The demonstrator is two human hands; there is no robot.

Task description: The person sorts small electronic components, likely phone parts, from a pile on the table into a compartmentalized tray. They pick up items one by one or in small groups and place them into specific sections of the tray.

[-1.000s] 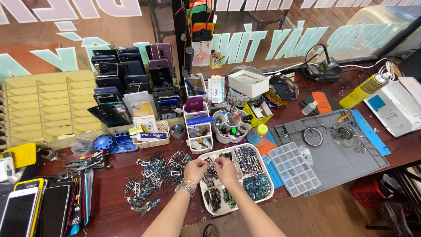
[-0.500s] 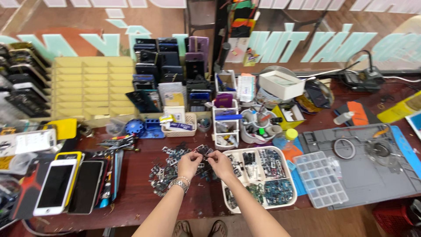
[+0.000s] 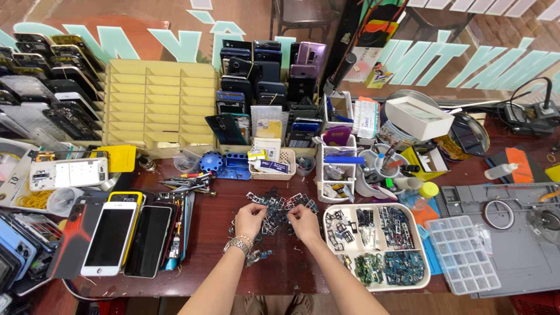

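A dark reddish wooden workbench (image 3: 204, 256) runs the width of the view, backed by a glass front with large teal lettering. Both hands rest in a loose pile of small dark metal parts (image 3: 279, 207) at the middle of the bench, just left of a cream divided tray (image 3: 423, 280). The left hand (image 3: 249, 220), with a metal bracelet at the wrist, and the right hand (image 3: 304, 221) are curled, fingertips down among the pieces; each seems to pinch a part, but the parts are too small to be sure. The tray's compartments hold sorted frames, dark ones at the back and bluish ones at the front right. A clear plastic compartment box (image 3: 462, 254) lies to its right, on a grey work mat (image 3: 525, 262). A yellow slotted rack (image 3: 153, 105) stands behind, beside phones stacked upright. More phones (image 3: 111, 238) lie flat at the left.
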